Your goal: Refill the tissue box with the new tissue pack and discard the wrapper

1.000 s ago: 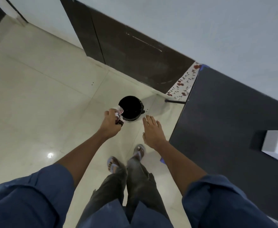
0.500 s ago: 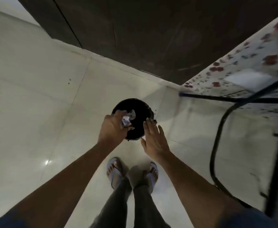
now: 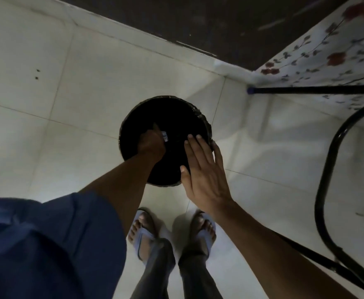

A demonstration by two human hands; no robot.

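Note:
A round black bin (image 3: 176, 108) lined with a black bag stands on the pale tiled floor, straight below me. My left hand (image 3: 152, 143) reaches down inside its mouth, closed around the crumpled wrapper (image 3: 165, 135), of which only a small white and blue scrap shows beside the fingers. My right hand (image 3: 204, 169) hovers flat over the bin's right rim, fingers spread and holding nothing. The tissue box and the tissue pack are out of view.
My feet in blue sandals (image 3: 143, 231) stand just behind the bin. A black metal table frame (image 3: 325, 180) curves down on the right. A floral cloth (image 3: 319, 52) hangs at the upper right. A dark wooden panel (image 3: 198, 18) runs along the far wall.
I have bent lower over the bin, which now fills more of the view. My left hand with the wrapper has gone from above the rim down into the bin. My right hand moved over the right rim.

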